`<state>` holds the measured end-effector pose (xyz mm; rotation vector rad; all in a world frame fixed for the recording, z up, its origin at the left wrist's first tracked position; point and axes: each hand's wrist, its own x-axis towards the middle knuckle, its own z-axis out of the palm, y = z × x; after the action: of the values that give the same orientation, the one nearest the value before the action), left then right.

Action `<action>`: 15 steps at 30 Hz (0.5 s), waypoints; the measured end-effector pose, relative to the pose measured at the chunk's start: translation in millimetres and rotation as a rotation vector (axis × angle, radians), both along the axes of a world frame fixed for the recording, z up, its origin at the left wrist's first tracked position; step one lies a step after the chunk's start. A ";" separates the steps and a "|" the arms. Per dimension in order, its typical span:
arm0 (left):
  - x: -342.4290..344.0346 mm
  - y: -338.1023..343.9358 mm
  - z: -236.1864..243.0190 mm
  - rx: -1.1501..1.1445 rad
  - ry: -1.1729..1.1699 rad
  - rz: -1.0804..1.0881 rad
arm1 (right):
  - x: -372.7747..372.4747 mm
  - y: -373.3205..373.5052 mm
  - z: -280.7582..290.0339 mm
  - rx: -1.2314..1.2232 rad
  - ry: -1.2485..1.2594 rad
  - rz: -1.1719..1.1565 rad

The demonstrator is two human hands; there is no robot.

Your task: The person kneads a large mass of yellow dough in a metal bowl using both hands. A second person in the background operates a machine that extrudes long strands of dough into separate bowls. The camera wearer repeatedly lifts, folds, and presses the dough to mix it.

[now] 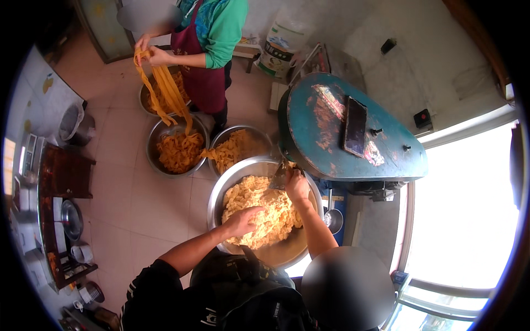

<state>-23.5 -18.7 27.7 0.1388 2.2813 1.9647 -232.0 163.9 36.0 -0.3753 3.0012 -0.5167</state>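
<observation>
A large steel basin (215,199) in front of me holds a heap of pale yellow crumbly dough (270,212). My left hand (243,222) rests on the left side of the heap, fingers stretched out and apart. At the basin's far right, beside the teal machine, my right hand (297,185) is closed round a flat metal scraper (279,176). Its blade points down toward the dough; the grip is mostly hidden by my fingers.
A teal machine housing (326,132) with a phone (355,126) on top looms over the basin's far right. Bowls of orange dough strips (179,151) stand beyond. A co-worker in a maroon apron (193,71) lifts long strips. A ladle (333,219) lies right; a wooden stand (66,171) is left.
</observation>
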 end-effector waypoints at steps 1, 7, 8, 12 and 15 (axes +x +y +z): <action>2.3 -1.6 -5.7 -0.025 -0.025 -0.008 | 2.2 -1.9 3.3 -0.028 -0.001 0.000; 17.1 -21.8 -10.5 -0.065 -0.193 -0.074 | 24.6 16.2 20.5 -0.065 0.025 0.070; 11.4 -15.8 -9.2 -0.036 -0.240 -0.097 | 17.7 14.8 23.9 -0.001 -0.011 0.052; 3.9 -6.2 7.5 -0.113 -0.149 -0.113 | 3.7 20.1 5.3 -0.024 -0.034 -0.048; 5.1 -13.3 9.7 -0.183 -0.188 -0.088 | 31.2 20.2 9.1 -0.072 0.014 0.026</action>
<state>-18.4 -32.0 37.4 0.0343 2.2757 1.6425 -200.7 184.1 45.0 -0.4233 2.9932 -0.6232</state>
